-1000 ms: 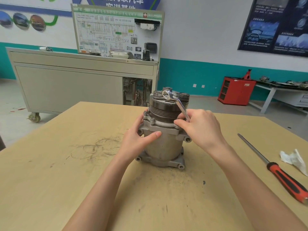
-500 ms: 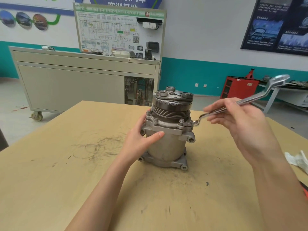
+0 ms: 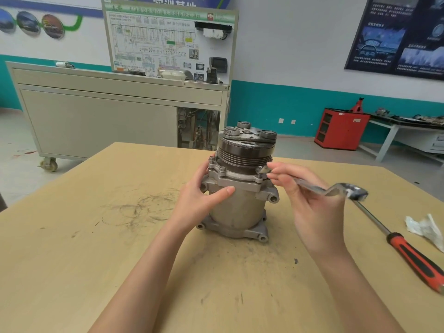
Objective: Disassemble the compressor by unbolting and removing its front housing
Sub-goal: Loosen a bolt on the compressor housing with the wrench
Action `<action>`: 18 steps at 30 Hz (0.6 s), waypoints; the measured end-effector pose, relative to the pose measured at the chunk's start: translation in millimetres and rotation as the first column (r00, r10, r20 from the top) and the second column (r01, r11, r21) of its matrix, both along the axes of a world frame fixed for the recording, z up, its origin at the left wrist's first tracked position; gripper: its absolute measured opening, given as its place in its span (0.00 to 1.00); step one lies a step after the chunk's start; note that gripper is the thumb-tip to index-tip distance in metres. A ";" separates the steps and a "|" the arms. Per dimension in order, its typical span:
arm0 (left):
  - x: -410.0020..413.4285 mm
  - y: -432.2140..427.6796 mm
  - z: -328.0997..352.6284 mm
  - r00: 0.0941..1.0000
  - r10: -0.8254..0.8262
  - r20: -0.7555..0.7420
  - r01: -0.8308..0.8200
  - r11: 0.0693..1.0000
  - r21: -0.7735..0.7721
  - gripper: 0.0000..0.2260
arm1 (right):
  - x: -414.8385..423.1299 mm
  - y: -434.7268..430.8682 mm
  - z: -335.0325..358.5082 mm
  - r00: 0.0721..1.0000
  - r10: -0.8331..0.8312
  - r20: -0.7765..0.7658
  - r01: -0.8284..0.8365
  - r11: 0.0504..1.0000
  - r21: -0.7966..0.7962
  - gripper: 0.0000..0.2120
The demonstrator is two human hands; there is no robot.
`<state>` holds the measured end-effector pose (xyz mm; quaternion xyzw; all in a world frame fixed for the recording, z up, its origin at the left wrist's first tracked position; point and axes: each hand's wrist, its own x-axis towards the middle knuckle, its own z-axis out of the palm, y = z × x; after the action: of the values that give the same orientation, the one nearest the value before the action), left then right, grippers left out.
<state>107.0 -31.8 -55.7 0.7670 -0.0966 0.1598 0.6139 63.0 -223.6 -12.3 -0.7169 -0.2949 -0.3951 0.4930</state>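
We had swung the wrench (image 3: 314, 187) down to a flange bolt (image 3: 260, 169), right hand (image 3: 310, 207) gripping it, left hand (image 3: 201, 200) clasping the compressor (image 3: 240, 205) on the scuffed wooden table (image 3: 96, 248); teal-banded wall (image 3: 276, 104) behind.

Wrench (image 3: 319, 188): working end mostly covered by the fingers of my right grip (image 3: 312, 203); seated or not, cannot tell. Free end smeared by blur. Left grip (image 3: 201, 195): fingers gone behind the compressor (image 3: 240, 205), only the thumb shows. Screwdriver (image 3: 413, 253) handle cut off at the lower right edge. White wad (image 3: 425, 227) clipped by the right edge. Board (image 3: 168, 39) print, upper centre, too small to read.
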 end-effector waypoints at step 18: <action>-0.1 0.9 -0.4 1.000 0.001 -0.001 -0.001 1.000 -0.017 0.39 | 79.5 -35.6 20.8 0.567 0.546 -0.617 -0.198 0.817 0.542 0.13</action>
<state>106.9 -30.9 -56.0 0.7619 -0.0944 0.1606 0.6203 142.5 -259.2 8.5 -0.6109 -0.1218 0.0002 0.7823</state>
